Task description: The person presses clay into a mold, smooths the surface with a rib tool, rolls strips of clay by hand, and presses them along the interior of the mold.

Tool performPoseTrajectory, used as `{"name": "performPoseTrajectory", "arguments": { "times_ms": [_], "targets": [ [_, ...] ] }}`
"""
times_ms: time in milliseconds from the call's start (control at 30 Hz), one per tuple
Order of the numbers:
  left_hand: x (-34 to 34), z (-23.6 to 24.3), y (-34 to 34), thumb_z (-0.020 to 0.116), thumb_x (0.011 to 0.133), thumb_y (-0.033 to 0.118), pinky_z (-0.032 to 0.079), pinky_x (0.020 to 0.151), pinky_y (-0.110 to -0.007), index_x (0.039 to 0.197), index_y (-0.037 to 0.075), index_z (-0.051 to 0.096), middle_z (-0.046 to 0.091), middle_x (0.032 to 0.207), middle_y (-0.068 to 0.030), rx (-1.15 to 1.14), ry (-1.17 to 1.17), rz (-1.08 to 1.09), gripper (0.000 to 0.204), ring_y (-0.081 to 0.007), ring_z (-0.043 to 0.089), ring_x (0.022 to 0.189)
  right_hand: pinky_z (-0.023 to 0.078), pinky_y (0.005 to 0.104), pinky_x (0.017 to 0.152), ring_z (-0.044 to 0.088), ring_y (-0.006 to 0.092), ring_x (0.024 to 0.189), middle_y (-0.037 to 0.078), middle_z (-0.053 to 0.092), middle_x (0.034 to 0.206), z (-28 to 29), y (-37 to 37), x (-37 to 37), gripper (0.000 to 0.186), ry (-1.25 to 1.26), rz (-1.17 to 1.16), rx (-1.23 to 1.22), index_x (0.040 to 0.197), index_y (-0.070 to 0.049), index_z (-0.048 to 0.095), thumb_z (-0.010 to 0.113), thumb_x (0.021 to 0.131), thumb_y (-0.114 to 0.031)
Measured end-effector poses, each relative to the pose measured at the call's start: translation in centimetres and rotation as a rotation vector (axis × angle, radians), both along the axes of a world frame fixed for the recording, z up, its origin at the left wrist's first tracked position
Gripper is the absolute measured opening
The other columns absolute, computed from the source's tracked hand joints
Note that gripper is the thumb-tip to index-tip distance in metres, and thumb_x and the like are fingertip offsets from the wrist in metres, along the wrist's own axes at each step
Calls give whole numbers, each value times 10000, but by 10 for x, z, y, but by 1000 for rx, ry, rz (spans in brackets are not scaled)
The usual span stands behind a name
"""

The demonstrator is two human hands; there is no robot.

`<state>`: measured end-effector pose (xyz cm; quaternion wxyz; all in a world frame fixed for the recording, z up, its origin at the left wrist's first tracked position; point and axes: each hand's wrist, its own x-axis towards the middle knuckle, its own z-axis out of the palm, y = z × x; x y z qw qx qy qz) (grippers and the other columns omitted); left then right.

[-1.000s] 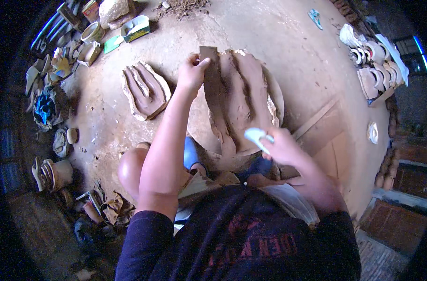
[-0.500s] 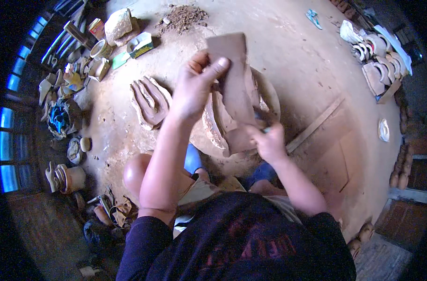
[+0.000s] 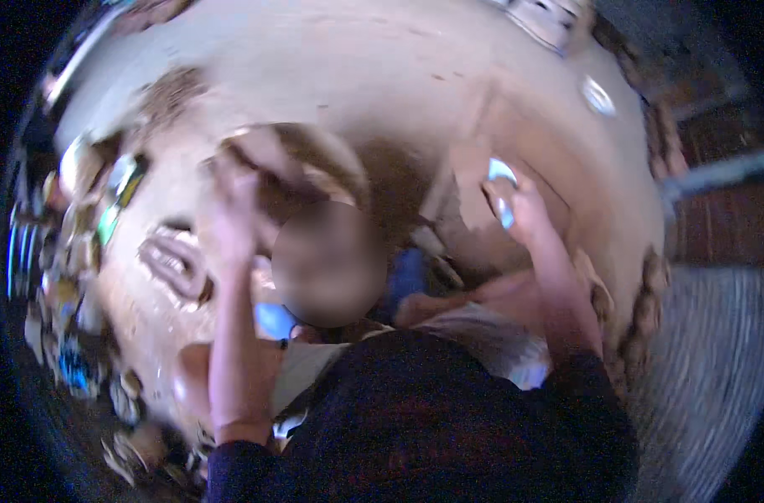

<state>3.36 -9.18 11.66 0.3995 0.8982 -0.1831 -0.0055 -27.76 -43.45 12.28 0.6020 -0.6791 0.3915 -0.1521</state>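
Closest to me is the person's dark top, filling the bottom of the view, with both bare forearms reaching up and away from it over pale clothing and a patch of blue cloth (image 3: 409,272) on the lap. Everything is smeared with motion, so fine detail is lost. The right hand (image 3: 516,205) is out to the right, curled around a small pale blue-white object (image 3: 501,172) that shows above and below the fingers; the hand seems closed on it, though what the object is I cannot tell. Just beside that hand, to its left, stands a flat brownish clay slab (image 3: 470,189), close enough that the two may be touching, but the blur hides the contact. The left hand (image 3: 235,197) is raised on the other side, against a rounded clay form (image 3: 302,163) that lies on the dusty earthen floor (image 3: 382,67); whether its fingers grip the clay or only rest on it, and how far they are spread, I cannot tell. Left of that arm lies a ribbed clay piece (image 3: 174,264) on the ground. Farther out along the left rim is a blurred clutter of coloured bits (image 3: 114,197), and at the far right a small pale dish (image 3: 598,94).
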Motion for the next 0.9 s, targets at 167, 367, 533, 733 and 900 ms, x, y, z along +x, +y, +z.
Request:
{"name": "performPoseTrajectory", "arguments": {
  "times_ms": [167,367,533,733,900],
  "targets": [
    [97,-179,123,434,1085,358,321,1176,-396,1523,-37,414,460,1548,-233,-282,139,257,591,-347,442,1415,541,326,642,696,173,761,94,738,872,-34,-101,-48,453,393,26,-255,1316,-29,661,653,868,-99],
    [49,-155,51,429,1058,332,389,1128,-426,1362,-28,610,575,1422,-238,-301,125,137,505,-384,537,1305,560,503,879,723,410,982,199,754,1109,-111,-186,-153,402,1314,327,-924,1222,-61,724,637,881,-255],
    [51,-157,129,404,1067,383,446,1061,-501,1309,-54,624,638,1266,-322,99,-313,326,546,-454,595,1203,578,453,827,726,363,940,211,725,1133,-92,-119,21,430,1095,474,-837,1222,8,662,613,910,-283],
    [10,-98,62,450,1063,308,431,1105,-475,1410,-23,539,604,1346,-300,130,-37,344,487,-433,582,1257,528,268,468,684,155,635,92,702,961,-20,6,189,386,111,205,-119,1343,1,561,598,961,-45],
    [13,-92,76,394,1078,370,364,1160,-438,1387,29,605,590,1409,-247,-53,-76,398,507,-397,535,1334,499,247,504,651,113,666,67,693,1039,-11,151,343,347,-49,653,-24,1348,-59,603,586,1001,-69]
  ]
}}
